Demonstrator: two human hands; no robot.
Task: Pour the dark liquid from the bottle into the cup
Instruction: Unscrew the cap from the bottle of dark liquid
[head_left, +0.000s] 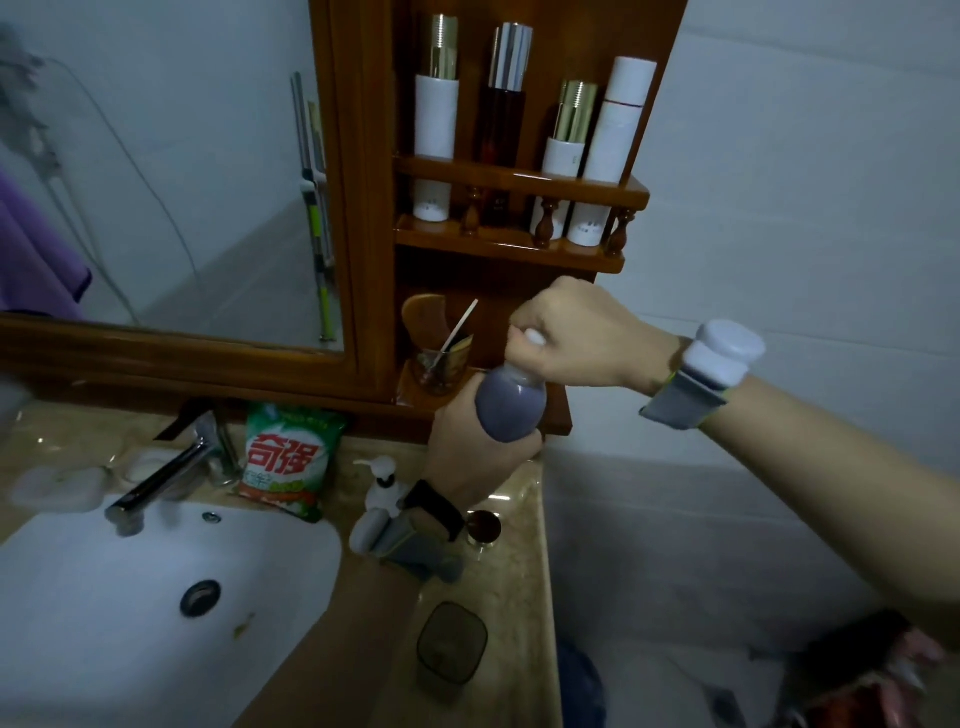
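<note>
The bottle of dark liquid is held upright above the surface's right edge, its body clasped in the grip of the left hand, while the right hand is clenched over the white cap — apparently being unscrewed. The cap is best turned with the body kept steady and level, so nothing is spilled. The cup stands empty near the front right corner — well below the bottle.
</note>
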